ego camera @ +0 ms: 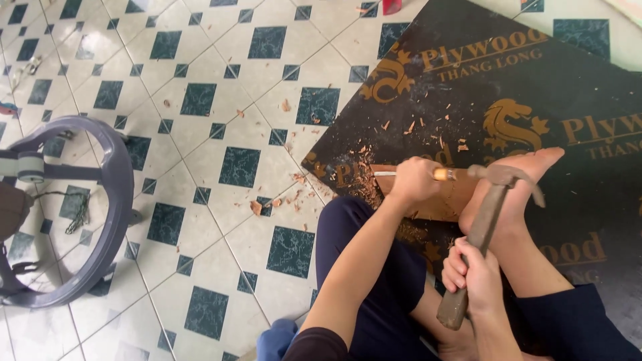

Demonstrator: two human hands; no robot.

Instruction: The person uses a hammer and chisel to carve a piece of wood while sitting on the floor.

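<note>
My left hand grips a chisel whose metal blade points left and lies over a reddish-brown block of wood. My right hand holds the wooden handle of a hammer, its dark head level with the chisel's butt end. My bare foot rests on the block's right part. The block lies on a black plywood sheet with gold printing. Wood chips are heaped at the block's left end.
White floor tiles with dark green diamonds spread to the left, dotted with stray chips. A grey plastic chair frame stands at the left edge. My legs in dark blue trousers fill the bottom centre.
</note>
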